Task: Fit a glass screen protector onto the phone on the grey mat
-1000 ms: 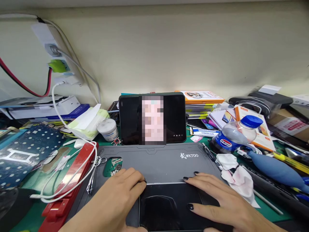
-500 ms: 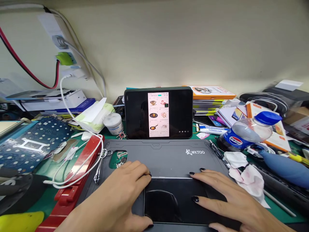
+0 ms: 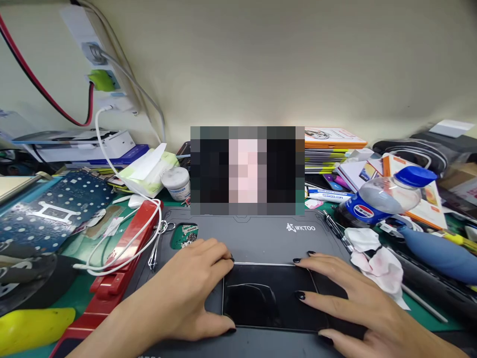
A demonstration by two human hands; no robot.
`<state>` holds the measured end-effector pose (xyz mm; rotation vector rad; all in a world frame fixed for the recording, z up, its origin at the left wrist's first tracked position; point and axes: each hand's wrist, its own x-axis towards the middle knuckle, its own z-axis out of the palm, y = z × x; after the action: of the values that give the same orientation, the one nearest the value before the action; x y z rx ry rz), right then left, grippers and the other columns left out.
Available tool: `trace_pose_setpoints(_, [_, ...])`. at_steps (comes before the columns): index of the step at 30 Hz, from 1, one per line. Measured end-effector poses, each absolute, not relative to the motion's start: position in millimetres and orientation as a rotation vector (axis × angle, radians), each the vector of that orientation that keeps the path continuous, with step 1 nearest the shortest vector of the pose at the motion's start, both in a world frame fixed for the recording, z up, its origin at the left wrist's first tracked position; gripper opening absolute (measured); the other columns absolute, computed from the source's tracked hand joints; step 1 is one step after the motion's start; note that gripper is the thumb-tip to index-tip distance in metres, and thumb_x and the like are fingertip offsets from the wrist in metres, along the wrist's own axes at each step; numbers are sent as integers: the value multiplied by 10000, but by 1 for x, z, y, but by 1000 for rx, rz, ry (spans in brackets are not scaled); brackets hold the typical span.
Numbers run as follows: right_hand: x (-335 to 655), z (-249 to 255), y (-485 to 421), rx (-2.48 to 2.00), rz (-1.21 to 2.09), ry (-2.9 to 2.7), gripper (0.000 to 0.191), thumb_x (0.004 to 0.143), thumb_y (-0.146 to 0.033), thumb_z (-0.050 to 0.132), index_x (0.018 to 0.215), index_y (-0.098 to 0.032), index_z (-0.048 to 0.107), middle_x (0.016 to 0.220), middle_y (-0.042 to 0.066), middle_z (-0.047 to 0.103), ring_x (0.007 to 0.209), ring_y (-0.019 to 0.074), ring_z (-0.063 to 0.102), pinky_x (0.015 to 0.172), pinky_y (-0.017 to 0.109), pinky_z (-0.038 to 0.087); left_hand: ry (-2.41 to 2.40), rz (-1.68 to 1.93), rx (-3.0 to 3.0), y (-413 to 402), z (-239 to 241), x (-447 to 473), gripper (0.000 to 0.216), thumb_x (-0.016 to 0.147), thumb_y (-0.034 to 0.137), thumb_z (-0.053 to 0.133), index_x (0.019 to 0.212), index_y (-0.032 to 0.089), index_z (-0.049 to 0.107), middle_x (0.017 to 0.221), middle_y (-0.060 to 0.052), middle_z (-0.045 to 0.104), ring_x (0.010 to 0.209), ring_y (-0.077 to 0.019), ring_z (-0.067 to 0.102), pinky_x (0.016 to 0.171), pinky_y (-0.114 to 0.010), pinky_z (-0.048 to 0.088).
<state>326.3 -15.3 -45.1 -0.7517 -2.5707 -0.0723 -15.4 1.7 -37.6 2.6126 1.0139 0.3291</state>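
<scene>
Only the head view has shifted: the left hand (image 3: 192, 293) pinches a glossy black rectangular glass-faced device (image 3: 257, 301) at its left end on the flat grey rubbery mat (image 3: 257, 238); uneven pressure from the spread right hand (image 3: 376, 308) could skid it.

Across the grey work mat (image 3: 257, 236) we read "WKTOO" in white, just beside a stylised white emblem (image 3: 290, 227). On the blue-capped bottle (image 3: 393, 191) we recognise the round Pepsi logo (image 3: 363, 211). The white jar's (image 3: 176, 180) blue print we cannot make out.
</scene>
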Motion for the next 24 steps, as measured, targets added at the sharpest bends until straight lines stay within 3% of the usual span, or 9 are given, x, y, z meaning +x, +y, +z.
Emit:
trace_pose_setpoints(13, [326,-48,-14,-745,-36,-2574,295,875,-255,662,1150,-285,766,1303,102,705,1188,240,698,965,378,623,993,380,2686,3,-35,-17,541,655,450,933,1018,116,711,1034,-102,680,884,-287,645,754,-444,562])
trace_pose_setpoints(24, [326,-46,-14,-749,-13,-2575,329,853,-232,676,1168,-286,756,1307,102,706,1192,236,700,938,363,633,1010,297,2646,3,-34,-17,579,675,468,922,1084,119,706,1100,-123,676,948,-313,647,821,-486,571])
